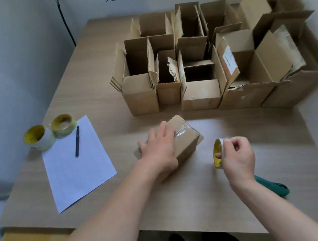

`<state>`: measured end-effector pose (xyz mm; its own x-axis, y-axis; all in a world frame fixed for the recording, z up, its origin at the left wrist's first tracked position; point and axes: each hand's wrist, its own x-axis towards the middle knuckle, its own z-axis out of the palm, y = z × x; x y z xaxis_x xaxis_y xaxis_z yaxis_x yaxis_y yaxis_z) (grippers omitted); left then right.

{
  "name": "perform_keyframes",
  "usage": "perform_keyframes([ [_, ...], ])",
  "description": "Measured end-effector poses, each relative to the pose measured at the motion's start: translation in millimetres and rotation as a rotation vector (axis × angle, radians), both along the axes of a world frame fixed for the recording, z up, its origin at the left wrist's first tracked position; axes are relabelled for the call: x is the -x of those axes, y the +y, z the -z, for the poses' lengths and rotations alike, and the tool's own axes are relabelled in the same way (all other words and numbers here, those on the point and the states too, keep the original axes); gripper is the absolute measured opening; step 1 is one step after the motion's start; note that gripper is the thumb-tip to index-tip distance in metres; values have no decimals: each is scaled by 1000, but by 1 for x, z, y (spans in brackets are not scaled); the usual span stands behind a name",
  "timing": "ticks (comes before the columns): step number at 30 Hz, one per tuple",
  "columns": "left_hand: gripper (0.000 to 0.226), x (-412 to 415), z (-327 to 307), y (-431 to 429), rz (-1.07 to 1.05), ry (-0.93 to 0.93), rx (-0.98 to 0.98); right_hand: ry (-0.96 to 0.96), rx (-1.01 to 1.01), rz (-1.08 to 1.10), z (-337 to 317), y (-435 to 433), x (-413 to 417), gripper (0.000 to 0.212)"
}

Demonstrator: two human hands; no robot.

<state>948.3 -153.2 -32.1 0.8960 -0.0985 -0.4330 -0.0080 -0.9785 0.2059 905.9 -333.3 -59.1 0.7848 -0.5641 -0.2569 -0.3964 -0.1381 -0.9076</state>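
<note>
Head camera looked down on a pale wood-grain tabletop (186, 198), where a small brown cardboard box (189, 142) lay closed near the middle, at about 12 o'clock from the person's chest. The left grip (159, 148) lay flat over it, fingers straight and spread, pressing rather than clasping. At 3 o'clock from the box the right grip (237, 157) was curled round a roll of clear packing tape with a yellow core (216, 146), thumb and fingers pinching its rim. Roll and box stood apart.

From where I stood, the likeliest trouble was the light box skidding or turning if the flat palm eased while tape was pulled, which would lay the strip crooked. A loose tape end could also fold back and stick to itself. Whether a strand ran from roll to box I could not tell. A green-handled tool (271, 185) lay at 5 o'clock under the right wrist, its working end hidden, and a careless forearm might knock it off the edge.

The box looked worn, with soft corners and a shiny, wrinkled band of clear tape (182, 131) across its far end.
</note>
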Motion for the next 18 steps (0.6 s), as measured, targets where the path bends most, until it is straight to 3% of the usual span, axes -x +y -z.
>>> perform_keyframes([
  [3, 80, -6, -11, 29, 329, -24, -97, 6, -3, 6, -1, -10, 3, 14],
  [5, 68, -12, -16, 37, 443, -152, -156, 13, -13, -3, -2, -13, 4, 13],
  [8, 36, -12, -14, 26, 270, -231, -65, 8, -22, -59, -2, -15, 4, 13],
  [9, 37, -10, -12, 15, 144, -186, -8, 0, -23, -91, -2, -14, 4, 14],
  [11, 66, -5, -3, -5, 34, -153, -40, -24, -23, -167, -4, -12, 3, 17],
  [13, 72, 0, 5, -14, 63, -221, -119, -33, -17, -260, -6, -12, 3, 20],
  [18, 37, -12, -4, 25, 331, -111, 50, 12, -78, -522, -12, -13, 2, 19],
])
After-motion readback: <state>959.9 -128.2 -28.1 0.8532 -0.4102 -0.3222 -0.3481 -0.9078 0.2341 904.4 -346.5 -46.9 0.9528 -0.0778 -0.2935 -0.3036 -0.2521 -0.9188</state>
